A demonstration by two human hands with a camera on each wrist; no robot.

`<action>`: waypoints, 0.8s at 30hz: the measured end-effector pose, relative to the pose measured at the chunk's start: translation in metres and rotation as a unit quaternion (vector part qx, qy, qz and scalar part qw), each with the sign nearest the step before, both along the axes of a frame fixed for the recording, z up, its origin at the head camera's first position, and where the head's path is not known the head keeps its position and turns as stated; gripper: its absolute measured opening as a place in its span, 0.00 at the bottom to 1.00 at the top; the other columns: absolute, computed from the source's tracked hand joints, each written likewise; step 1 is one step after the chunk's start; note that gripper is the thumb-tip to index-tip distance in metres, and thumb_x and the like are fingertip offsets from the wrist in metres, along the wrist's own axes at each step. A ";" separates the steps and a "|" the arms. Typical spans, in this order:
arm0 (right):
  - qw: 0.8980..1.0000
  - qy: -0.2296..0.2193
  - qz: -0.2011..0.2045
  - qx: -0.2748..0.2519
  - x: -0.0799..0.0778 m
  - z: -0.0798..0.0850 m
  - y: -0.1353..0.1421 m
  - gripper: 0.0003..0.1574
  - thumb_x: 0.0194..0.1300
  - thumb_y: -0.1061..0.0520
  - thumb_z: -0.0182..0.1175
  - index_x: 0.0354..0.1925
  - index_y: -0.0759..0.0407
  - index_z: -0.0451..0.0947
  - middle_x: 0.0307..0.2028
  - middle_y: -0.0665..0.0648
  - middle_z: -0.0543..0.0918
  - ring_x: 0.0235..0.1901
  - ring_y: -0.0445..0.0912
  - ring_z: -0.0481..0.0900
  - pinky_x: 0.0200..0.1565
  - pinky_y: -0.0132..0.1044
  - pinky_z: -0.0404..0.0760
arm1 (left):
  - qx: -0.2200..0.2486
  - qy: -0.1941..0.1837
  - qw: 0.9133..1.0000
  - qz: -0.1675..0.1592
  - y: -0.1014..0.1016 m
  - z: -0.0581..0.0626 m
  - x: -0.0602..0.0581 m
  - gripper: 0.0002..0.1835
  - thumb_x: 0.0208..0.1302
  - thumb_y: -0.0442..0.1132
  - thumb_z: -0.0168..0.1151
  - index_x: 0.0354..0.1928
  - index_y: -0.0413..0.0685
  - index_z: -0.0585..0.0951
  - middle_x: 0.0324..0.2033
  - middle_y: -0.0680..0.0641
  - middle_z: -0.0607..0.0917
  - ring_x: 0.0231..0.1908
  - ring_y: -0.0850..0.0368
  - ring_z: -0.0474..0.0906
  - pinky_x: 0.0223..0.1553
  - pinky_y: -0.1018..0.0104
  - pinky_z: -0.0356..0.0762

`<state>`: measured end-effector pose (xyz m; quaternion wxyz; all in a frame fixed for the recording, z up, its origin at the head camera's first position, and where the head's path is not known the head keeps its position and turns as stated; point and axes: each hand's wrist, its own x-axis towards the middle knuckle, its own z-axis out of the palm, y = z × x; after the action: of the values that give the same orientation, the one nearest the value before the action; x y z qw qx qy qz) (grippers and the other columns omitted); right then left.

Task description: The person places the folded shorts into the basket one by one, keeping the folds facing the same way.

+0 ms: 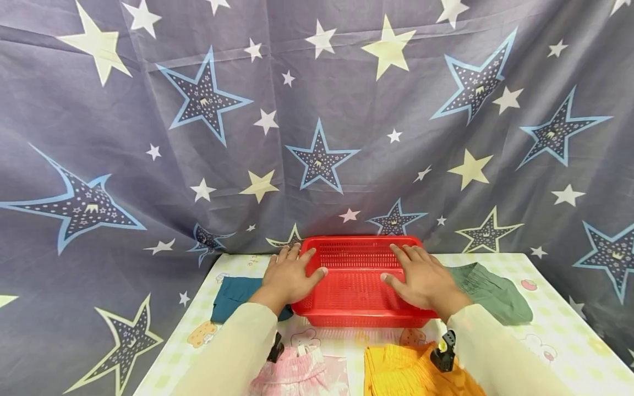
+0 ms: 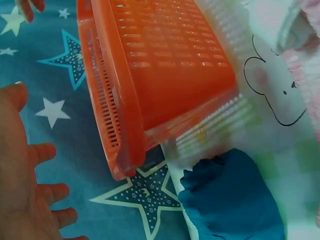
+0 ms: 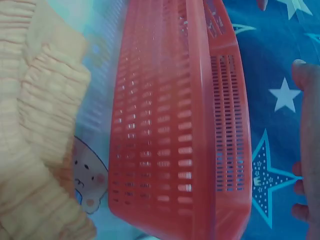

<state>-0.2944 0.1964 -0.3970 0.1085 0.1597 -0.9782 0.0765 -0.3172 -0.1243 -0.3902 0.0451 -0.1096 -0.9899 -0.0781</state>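
Observation:
A red plastic basket (image 1: 364, 319) with slotted walls stands at the back of the table, and nothing lies inside it. My left hand (image 1: 292, 275) is over its left end with fingers spread. Over the right end is my right hand (image 1: 421, 275), its fingers straight and apart. In the left wrist view, a gap shows between the left fingers (image 2: 47, 192) and the basket (image 2: 165, 65). The right wrist view likewise shows the right hand (image 3: 310, 140) off to the side of the basket wall (image 3: 155, 125).
Folded dark teal cloth (image 1: 235, 294) lies left of the basket and a green garment (image 1: 495, 291) right of it. Nearer me are a pink gathered garment (image 1: 302, 374) and a yellow-orange one (image 1: 396, 371). A star-print curtain (image 1: 337, 99) hangs behind the checked tablecloth (image 1: 569, 330).

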 end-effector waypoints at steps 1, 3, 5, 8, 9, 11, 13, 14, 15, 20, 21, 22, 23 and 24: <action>1.000 0.003 0.003 0.001 0.001 -0.001 -0.001 0.58 0.70 0.19 0.37 0.81 0.53 0.51 0.75 0.66 0.61 0.75 0.66 0.54 0.72 0.63 0.52 | 0.006 -0.001 1.000 0.002 -0.003 -0.001 0.001 0.42 0.69 0.75 0.43 0.79 0.64 0.61 0.79 0.41 0.55 0.77 0.35 0.45 0.73 0.34 0.41; 1.000 0.005 0.010 0.001 0.003 -0.002 -0.005 0.57 0.70 0.19 0.38 0.81 0.52 0.51 0.76 0.65 0.61 0.75 0.65 0.55 0.71 0.63 0.53 | 0.018 0.006 1.000 0.003 -0.009 -0.003 0.002 0.43 0.69 0.74 0.43 0.79 0.62 0.62 0.78 0.40 0.56 0.77 0.34 0.47 0.72 0.33 0.43; 1.000 0.011 0.020 0.002 0.005 -0.003 -0.009 0.57 0.70 0.19 0.40 0.81 0.52 0.52 0.76 0.65 0.62 0.75 0.65 0.56 0.71 0.64 0.54 | 0.033 0.013 0.999 0.004 -0.017 -0.005 0.005 0.43 0.70 0.74 0.43 0.79 0.61 0.62 0.78 0.38 0.57 0.76 0.33 0.48 0.72 0.33 0.45; 0.999 0.021 0.036 0.006 0.010 -0.004 -0.016 0.56 0.70 0.20 0.40 0.80 0.51 0.55 0.75 0.64 0.63 0.74 0.63 0.57 0.70 0.64 0.56 | 0.055 0.032 0.998 0.002 -0.031 -0.008 0.010 0.42 0.71 0.74 0.42 0.79 0.60 0.63 0.77 0.36 0.59 0.75 0.32 0.50 0.71 0.32 0.48; 0.999 0.023 0.041 0.007 0.012 -0.004 -0.019 0.56 0.70 0.19 0.40 0.80 0.51 0.55 0.75 0.64 0.63 0.74 0.63 0.57 0.70 0.63 0.57 | 0.060 0.038 0.997 0.003 -0.036 -0.009 0.012 0.42 0.71 0.73 0.42 0.79 0.59 0.63 0.77 0.36 0.59 0.75 0.31 0.51 0.71 0.32 0.49; 0.998 0.025 0.050 0.008 0.016 -0.003 -0.025 0.55 0.70 0.20 0.41 0.80 0.51 0.56 0.75 0.63 0.64 0.74 0.63 0.57 0.70 0.63 0.57 | 0.071 0.049 0.996 0.006 -0.047 -0.013 0.017 0.40 0.73 0.72 0.42 0.78 0.59 0.64 0.76 0.35 0.59 0.74 0.30 0.52 0.70 0.32 0.51; 0.998 0.024 0.059 0.005 0.020 -0.003 -0.030 0.54 0.71 0.21 0.44 0.80 0.50 0.56 0.75 0.63 0.64 0.74 0.63 0.57 0.71 0.62 0.56 | 0.081 0.061 0.995 0.010 -0.057 -0.017 0.021 0.39 0.74 0.71 0.43 0.78 0.59 0.65 0.76 0.35 0.59 0.74 0.30 0.53 0.69 0.32 0.53; 0.998 0.022 0.062 0.004 0.023 -0.002 -0.032 0.54 0.71 0.22 0.44 0.80 0.50 0.56 0.75 0.62 0.63 0.75 0.62 0.57 0.71 0.62 0.56 | 0.087 0.067 0.994 0.013 -0.061 -0.019 0.023 0.38 0.74 0.70 0.43 0.78 0.59 0.65 0.76 0.35 0.58 0.74 0.30 0.54 0.68 0.31 0.55; 0.998 0.022 0.066 0.002 0.025 -0.002 -0.034 0.53 0.71 0.22 0.44 0.80 0.50 0.56 0.75 0.62 0.63 0.75 0.62 0.57 0.71 0.62 0.56 | 0.092 0.072 0.993 0.016 -0.065 -0.021 0.025 0.39 0.74 0.70 0.42 0.77 0.58 0.65 0.77 0.35 0.58 0.74 0.31 0.54 0.68 0.31 0.56; 0.996 0.028 0.089 -0.003 0.033 -0.006 -0.040 0.55 0.70 0.19 0.41 0.79 0.51 0.58 0.75 0.61 0.64 0.75 0.61 0.57 0.70 0.62 0.58 | 0.115 0.085 0.989 0.029 -0.078 -0.028 0.035 0.39 0.74 0.71 0.42 0.77 0.57 0.66 0.76 0.34 0.58 0.73 0.32 0.56 0.65 0.29 0.58; 0.995 0.030 0.094 -0.004 0.034 -0.007 -0.041 0.55 0.70 0.19 0.40 0.79 0.51 0.58 0.75 0.61 0.64 0.75 0.61 0.57 0.70 0.62 0.59 | 0.120 0.085 0.989 0.031 -0.080 -0.030 0.037 0.39 0.74 0.71 0.42 0.77 0.56 0.66 0.76 0.34 0.58 0.73 0.32 0.55 0.65 0.29 0.58; 0.995 0.031 0.097 -0.003 0.036 -0.008 -0.042 0.55 0.70 0.19 0.39 0.79 0.50 0.58 0.75 0.61 0.64 0.75 0.60 0.57 0.70 0.61 0.58 | 0.125 0.082 0.988 0.032 -0.082 -0.031 0.038 0.39 0.74 0.71 0.41 0.77 0.56 0.66 0.76 0.34 0.57 0.74 0.32 0.55 0.65 0.28 0.58; 0.994 0.031 0.101 -0.002 0.038 -0.009 -0.043 0.55 0.70 0.19 0.38 0.80 0.50 0.57 0.75 0.60 0.63 0.76 0.59 0.56 0.71 0.60 0.58 | 0.129 0.081 0.988 0.033 -0.083 -0.033 0.040 0.40 0.74 0.71 0.41 0.77 0.56 0.66 0.77 0.34 0.57 0.74 0.32 0.55 0.65 0.28 0.57; 0.994 0.031 0.104 -0.004 0.040 -0.010 -0.045 0.55 0.70 0.19 0.39 0.80 0.49 0.57 0.76 0.59 0.63 0.76 0.58 0.56 0.71 0.59 0.58 | 0.133 0.079 0.988 0.033 -0.085 -0.034 0.042 0.40 0.74 0.72 0.40 0.77 0.55 0.66 0.77 0.34 0.57 0.74 0.32 0.54 0.65 0.28 0.57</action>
<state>-0.2546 0.1516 -0.4075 0.1308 0.2627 -0.9521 0.0859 -0.2751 -0.2092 -0.4244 0.1393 -0.0761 -0.9672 -0.1982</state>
